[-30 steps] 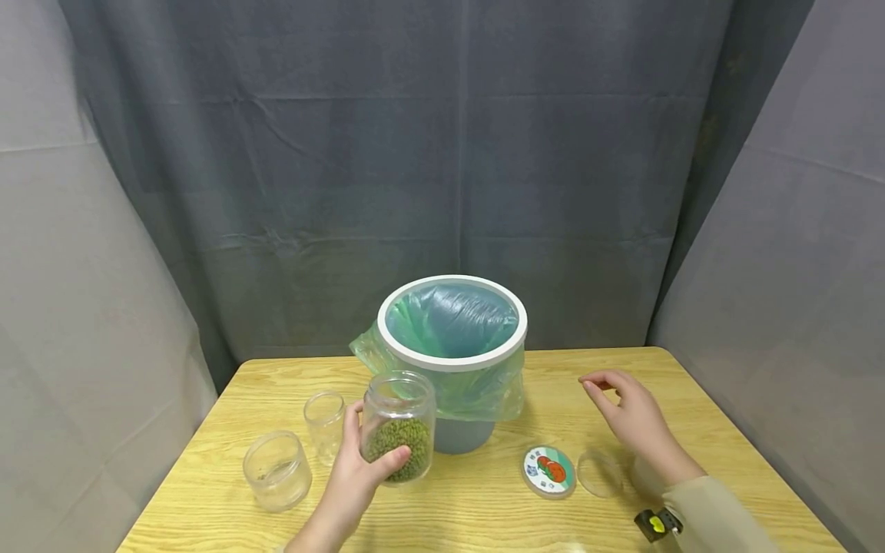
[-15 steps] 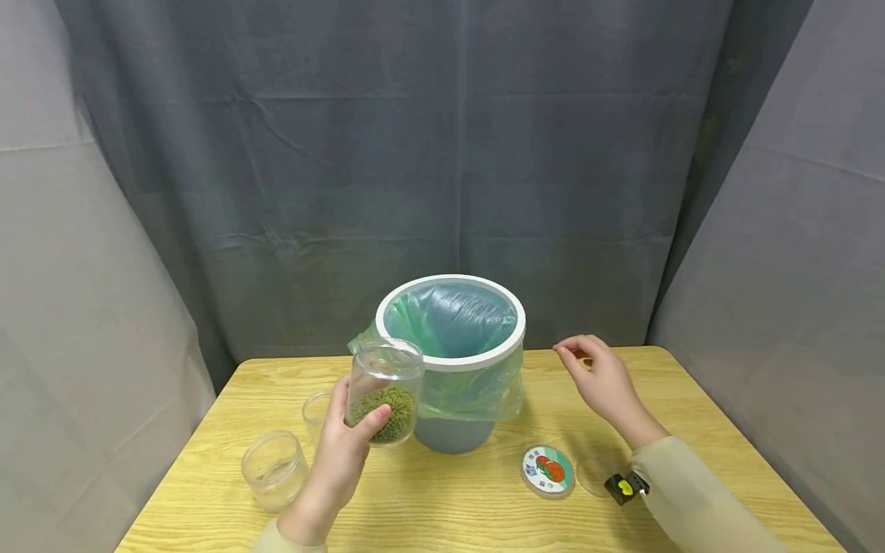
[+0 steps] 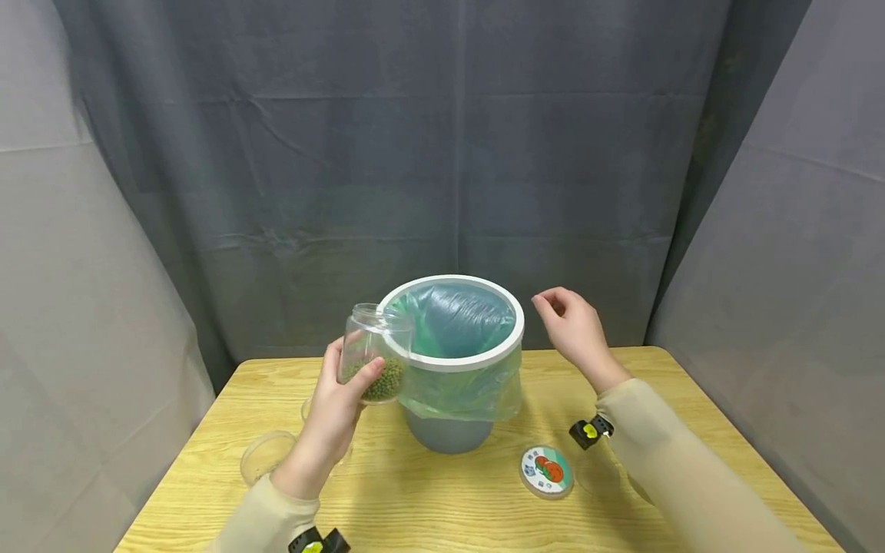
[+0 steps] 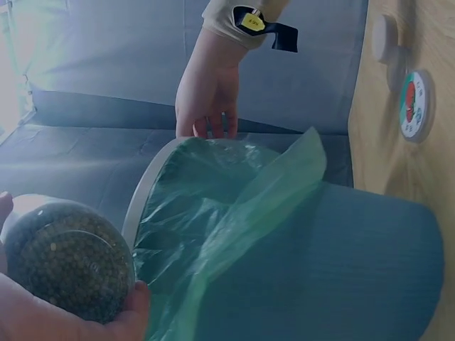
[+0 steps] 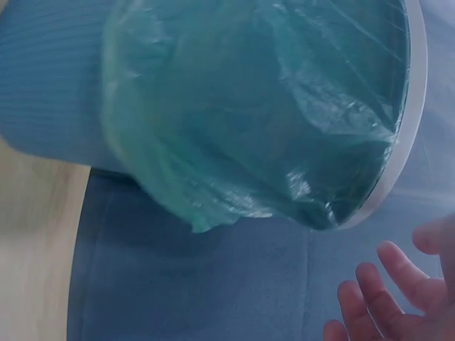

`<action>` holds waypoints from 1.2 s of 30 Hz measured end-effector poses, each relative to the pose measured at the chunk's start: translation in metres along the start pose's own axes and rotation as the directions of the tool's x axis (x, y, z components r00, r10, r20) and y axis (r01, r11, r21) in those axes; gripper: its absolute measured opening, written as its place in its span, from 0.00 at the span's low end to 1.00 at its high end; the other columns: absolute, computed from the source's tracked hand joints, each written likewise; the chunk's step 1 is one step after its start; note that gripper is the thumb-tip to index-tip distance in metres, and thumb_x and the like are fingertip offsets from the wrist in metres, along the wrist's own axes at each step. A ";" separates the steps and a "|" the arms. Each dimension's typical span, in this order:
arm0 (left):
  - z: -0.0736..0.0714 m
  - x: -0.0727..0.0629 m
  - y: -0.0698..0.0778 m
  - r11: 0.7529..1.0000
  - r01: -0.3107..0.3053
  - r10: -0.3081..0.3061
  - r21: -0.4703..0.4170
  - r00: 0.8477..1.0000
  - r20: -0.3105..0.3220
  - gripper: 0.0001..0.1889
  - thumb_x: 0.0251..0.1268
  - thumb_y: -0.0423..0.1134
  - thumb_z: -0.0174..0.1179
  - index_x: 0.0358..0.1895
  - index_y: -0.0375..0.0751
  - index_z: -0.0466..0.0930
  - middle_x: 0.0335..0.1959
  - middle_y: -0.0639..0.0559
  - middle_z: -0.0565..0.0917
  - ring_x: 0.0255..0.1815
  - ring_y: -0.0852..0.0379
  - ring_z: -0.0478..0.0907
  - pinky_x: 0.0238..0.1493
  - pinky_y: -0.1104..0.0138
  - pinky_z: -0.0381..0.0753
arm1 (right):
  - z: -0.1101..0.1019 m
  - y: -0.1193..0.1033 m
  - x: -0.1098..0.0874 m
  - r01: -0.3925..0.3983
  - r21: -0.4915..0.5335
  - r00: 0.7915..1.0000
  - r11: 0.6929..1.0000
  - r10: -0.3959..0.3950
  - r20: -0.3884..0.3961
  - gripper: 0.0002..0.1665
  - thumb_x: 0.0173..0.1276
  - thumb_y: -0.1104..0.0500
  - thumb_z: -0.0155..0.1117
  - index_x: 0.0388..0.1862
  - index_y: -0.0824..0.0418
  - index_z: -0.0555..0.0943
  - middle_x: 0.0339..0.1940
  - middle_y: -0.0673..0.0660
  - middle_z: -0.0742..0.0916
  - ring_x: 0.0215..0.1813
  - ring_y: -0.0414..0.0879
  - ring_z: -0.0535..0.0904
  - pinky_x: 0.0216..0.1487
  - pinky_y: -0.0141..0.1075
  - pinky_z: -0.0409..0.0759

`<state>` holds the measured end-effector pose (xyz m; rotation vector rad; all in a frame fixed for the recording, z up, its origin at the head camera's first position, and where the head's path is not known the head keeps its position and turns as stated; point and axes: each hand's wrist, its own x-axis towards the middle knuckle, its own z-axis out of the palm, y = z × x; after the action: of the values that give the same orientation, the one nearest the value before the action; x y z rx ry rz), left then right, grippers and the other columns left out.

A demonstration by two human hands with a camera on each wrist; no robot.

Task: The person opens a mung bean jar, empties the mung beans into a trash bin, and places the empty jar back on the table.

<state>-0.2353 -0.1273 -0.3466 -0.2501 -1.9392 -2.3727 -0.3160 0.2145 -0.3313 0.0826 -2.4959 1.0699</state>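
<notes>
My left hand [image 3: 333, 407] grips a clear jar [image 3: 359, 338], lidless, with green beans [image 3: 387, 382] in its lower part. The jar is raised and overlaps the left rim of the bin in the head view. From the left wrist, its round base [image 4: 67, 263] shows with the beans behind it. The grey bin [image 3: 449, 435] has a white rim [image 3: 459, 364] and a green plastic bag [image 3: 477, 392] folded over it. To the right of the rim hovers my right hand [image 3: 575, 329], fingers loosely curled around nothing; the right wrist view shows its fingers [image 5: 370, 298] spread apart.
A round lid with a tomato picture [image 3: 546, 471] lies on the wooden table [image 3: 422, 507], right of the bin. A clear container [image 3: 257, 453] stands at left, partly hidden by my left arm. Grey curtains [image 3: 276, 192] close off the back and sides.
My left hand has raised the jar up and slightly left, to the bin's rim. My right hand has moved up and left, closer to the bin.
</notes>
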 end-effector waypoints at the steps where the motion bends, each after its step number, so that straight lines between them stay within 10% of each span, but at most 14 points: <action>1: 0.000 0.002 0.002 1.000 0.001 -0.001 -0.003 1.000 -0.001 0.30 0.72 0.34 0.59 0.72 0.45 0.57 0.60 0.47 0.72 0.54 0.60 0.77 0.53 0.67 0.81 | 0.001 -0.002 0.002 -0.006 0.005 1.000 1.000 0.006 0.006 0.23 0.82 0.45 0.53 0.55 0.62 0.82 0.51 0.63 0.84 0.52 0.58 0.78 0.54 0.52 0.77; 36: -0.012 0.053 0.024 1.000 0.025 -0.026 -0.012 0.992 -0.122 0.24 0.72 0.38 0.63 0.61 0.52 0.58 0.57 0.51 0.76 0.46 0.64 0.81 0.52 0.70 0.80 | 0.049 -0.042 0.040 -0.194 -0.005 0.947 0.981 0.188 0.259 0.41 0.80 0.45 0.51 0.82 0.65 0.56 0.79 0.70 0.65 0.79 0.64 0.63 0.79 0.55 0.63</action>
<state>-0.2848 -0.1411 -0.3165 -0.0786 -1.8874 -2.3534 -0.3602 0.1550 -0.3165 -0.0163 -2.7728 1.2329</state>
